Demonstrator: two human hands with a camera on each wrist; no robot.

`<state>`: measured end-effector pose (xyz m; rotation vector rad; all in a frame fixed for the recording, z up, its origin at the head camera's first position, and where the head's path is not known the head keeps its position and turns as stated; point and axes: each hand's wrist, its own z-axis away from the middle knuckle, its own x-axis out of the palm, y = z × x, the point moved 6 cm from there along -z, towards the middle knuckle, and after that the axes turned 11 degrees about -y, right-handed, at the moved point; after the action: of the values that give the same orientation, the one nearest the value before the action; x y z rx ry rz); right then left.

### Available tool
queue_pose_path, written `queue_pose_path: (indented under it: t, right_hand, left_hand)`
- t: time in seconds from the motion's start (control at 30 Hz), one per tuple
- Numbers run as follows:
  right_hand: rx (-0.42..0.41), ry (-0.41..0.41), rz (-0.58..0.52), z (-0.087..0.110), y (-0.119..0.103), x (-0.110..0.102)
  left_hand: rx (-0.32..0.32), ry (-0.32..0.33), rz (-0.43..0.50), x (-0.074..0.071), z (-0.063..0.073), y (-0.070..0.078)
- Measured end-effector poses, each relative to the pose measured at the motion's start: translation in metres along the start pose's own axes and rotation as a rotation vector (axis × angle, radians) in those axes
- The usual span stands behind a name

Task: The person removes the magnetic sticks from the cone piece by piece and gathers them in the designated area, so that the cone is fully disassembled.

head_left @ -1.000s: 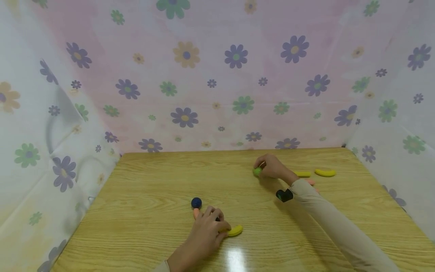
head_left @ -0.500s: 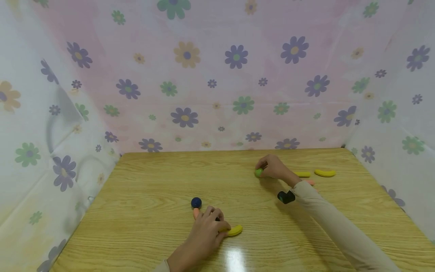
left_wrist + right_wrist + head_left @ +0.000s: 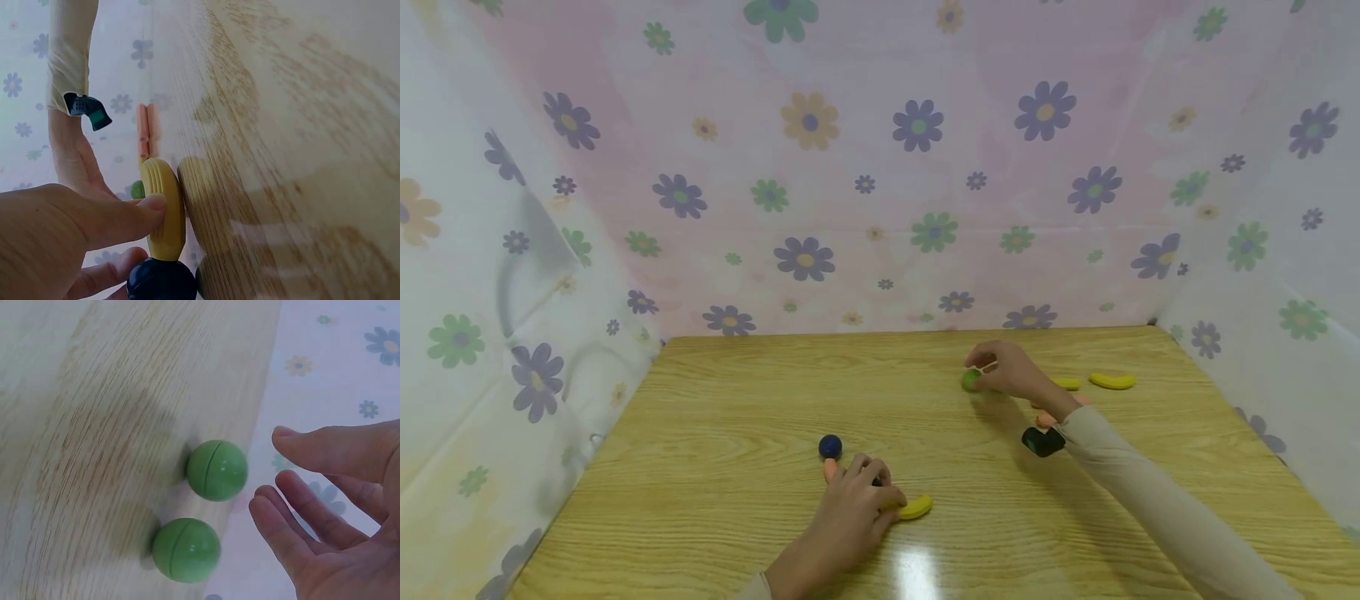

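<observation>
My left hand pinches a yellow banana-shaped piece low over the wooden table, thumb on its side. Touching the piece's near end in the left wrist view is a dark ball, beside the other fingers. A navy ball and an orange stick lie just beyond this hand. Farther back on the right, my right hand hovers with thumb and fingers spread, holding nothing. Two green balls, a farther one and a nearer one, lie side by side just off its fingertips in the right wrist view.
Right of the right hand lie a straight yellow stick, another yellow banana-shaped piece and orange sticks, partly behind the wrist. A black wrist camera sticks out below the right sleeve. Flowered cloth walls the table's back and sides.
My right hand's fingers have come off the green ball and spread, and its wrist has shifted slightly right. The left hand stays on the yellow piece.
</observation>
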<state>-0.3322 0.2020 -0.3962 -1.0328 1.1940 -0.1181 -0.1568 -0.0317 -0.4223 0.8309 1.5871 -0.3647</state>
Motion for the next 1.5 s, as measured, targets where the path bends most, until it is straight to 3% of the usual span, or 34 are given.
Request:
queue_pose_path:
  t: [0.33, 0.57, 0.73, 0.97, 1.2, 1.5]
  right_hand:
    - [-0.067, -0.034, 0.044, 0.023, -0.022, 0.002]
    - [-0.109, -0.086, -0.009, 0.041, -0.039, 0.015]
    - [-0.124, -0.147, -0.054, 0.05, -0.045, 0.032]
    - [-0.135, -0.207, -0.083, 0.061, -0.055, 0.063]
    - [-0.158, -0.248, -0.16, 0.065, -0.066, 0.092]
    - [-0.173, -0.275, -0.209, 0.064, -0.078, 0.125]
  left_hand:
    - [-0.007, -0.019, 0.019, 0.0, 0.001, -0.001]
    - [0.013, -0.051, 0.064, 0.0, -0.001, -0.004]
    - [0.026, -0.064, 0.122, -0.001, -0.002, -0.007]
    - [0.083, -0.05, 0.113, -0.002, -0.002, -0.012]
    - [0.073, -0.127, 0.097, -0.004, 0.001, -0.022]
    - [0.1, -0.09, 0.102, -0.009, 0.004, -0.027]
